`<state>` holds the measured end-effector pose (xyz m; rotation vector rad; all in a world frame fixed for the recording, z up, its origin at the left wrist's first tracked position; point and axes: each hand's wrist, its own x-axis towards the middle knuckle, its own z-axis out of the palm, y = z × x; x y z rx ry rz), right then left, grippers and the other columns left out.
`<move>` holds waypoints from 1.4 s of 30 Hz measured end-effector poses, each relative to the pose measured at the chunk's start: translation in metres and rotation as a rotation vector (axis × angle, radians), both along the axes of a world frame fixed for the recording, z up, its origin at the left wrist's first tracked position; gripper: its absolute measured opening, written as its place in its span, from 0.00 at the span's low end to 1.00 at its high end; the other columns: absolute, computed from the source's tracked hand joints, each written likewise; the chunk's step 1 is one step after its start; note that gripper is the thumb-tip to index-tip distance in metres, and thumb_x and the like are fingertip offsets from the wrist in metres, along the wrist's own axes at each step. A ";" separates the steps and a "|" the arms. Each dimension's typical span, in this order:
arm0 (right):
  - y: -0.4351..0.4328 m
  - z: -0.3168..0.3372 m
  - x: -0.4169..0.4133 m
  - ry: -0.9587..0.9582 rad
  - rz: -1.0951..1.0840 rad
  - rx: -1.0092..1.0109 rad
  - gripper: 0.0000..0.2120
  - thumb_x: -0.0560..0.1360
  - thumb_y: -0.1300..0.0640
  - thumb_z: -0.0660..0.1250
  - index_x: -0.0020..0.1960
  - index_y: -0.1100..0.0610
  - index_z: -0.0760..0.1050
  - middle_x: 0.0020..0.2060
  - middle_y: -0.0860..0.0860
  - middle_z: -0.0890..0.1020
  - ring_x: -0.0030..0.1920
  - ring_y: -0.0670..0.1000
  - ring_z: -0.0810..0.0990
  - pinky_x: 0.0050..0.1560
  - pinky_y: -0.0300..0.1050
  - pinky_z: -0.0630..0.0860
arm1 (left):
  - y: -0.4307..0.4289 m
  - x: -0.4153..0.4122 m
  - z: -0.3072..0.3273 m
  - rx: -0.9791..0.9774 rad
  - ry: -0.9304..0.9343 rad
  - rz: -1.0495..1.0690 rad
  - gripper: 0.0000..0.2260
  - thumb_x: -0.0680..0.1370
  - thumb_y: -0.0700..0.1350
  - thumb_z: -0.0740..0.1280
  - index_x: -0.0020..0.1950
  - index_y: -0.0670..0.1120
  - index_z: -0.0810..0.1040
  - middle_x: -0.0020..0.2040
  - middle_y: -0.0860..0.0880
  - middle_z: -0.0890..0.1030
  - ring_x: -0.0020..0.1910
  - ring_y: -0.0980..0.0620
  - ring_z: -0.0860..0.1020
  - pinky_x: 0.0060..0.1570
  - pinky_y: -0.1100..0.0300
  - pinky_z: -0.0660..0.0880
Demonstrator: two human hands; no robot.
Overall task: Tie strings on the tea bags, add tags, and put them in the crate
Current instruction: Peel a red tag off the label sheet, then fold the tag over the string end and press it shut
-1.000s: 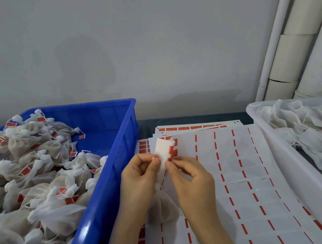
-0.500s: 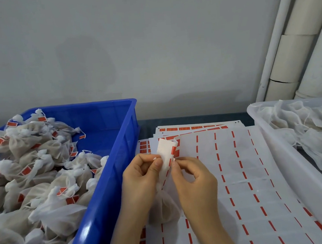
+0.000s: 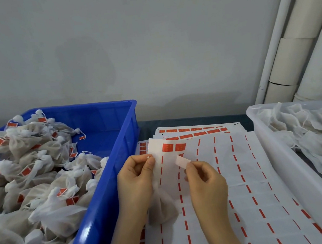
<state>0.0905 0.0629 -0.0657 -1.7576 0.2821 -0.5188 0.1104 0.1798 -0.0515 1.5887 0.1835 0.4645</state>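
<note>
My left hand (image 3: 137, 179) pinches the corner of a white sticker sheet (image 3: 166, 148) that carries red tags, and a filled mesh tea bag (image 3: 162, 208) hangs below the same hand. My right hand (image 3: 206, 180) pinches a small tag (image 3: 182, 161), its pale back facing me, lifted off the sheet. A blue crate (image 3: 108, 197) at the left holds several tied tea bags with red tags (image 3: 32, 175).
A stack of used sticker sheets (image 3: 253, 191) with red dashes covers the table between the bins. A translucent white bin (image 3: 292, 165) at the right holds several untied tea bags (image 3: 306, 132). Pale pipes (image 3: 291, 48) lean against the wall at the back right.
My hands have drawn apart: the right hand has peeled one tag off the sheet and pulled it to the right. The sheet corner has unfolded, showing two red tags.
</note>
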 end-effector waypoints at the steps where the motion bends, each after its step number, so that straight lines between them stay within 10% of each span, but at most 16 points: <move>1: -0.003 0.000 0.000 0.008 -0.008 0.010 0.08 0.75 0.51 0.65 0.39 0.43 0.71 0.36 0.38 0.76 0.38 0.42 0.77 0.34 0.24 0.67 | 0.000 0.001 0.000 -0.009 0.019 0.013 0.01 0.74 0.47 0.68 0.43 0.52 0.78 0.37 0.65 0.81 0.37 0.68 0.79 0.25 0.75 0.72; 10: -0.035 -0.001 0.000 -0.022 -0.163 0.060 0.05 0.76 0.53 0.64 0.44 0.52 0.77 0.36 0.48 0.81 0.35 0.47 0.78 0.35 0.36 0.74 | 0.003 0.002 0.001 -0.031 0.097 0.044 0.02 0.75 0.48 0.68 0.42 0.53 0.77 0.33 0.65 0.80 0.34 0.67 0.79 0.23 0.75 0.70; 18: -0.037 0.017 -0.007 -0.159 -0.168 0.056 0.04 0.73 0.48 0.63 0.46 0.42 0.76 0.42 0.34 0.80 0.41 0.34 0.79 0.40 0.30 0.73 | 0.001 -0.001 0.005 0.021 -0.029 0.030 0.04 0.71 0.45 0.71 0.41 0.54 0.80 0.48 0.67 0.75 0.44 0.67 0.74 0.42 0.73 0.69; 22: -0.034 0.025 -0.011 -0.164 -0.134 0.131 0.03 0.71 0.46 0.63 0.41 0.40 0.75 0.38 0.29 0.77 0.44 0.34 0.79 0.37 0.27 0.69 | -0.002 -0.003 0.006 0.047 0.031 -0.055 0.05 0.70 0.46 0.72 0.39 0.57 0.79 0.34 0.61 0.82 0.38 0.63 0.81 0.33 0.74 0.76; 42: -0.028 0.025 -0.015 -0.126 0.226 0.003 0.08 0.63 0.43 0.67 0.42 0.43 0.74 0.37 0.33 0.80 0.46 0.31 0.76 0.37 0.21 0.71 | -0.028 -0.016 0.015 -0.321 0.259 -0.456 0.14 0.65 0.47 0.70 0.48 0.44 0.83 0.44 0.48 0.85 0.42 0.48 0.84 0.37 0.62 0.79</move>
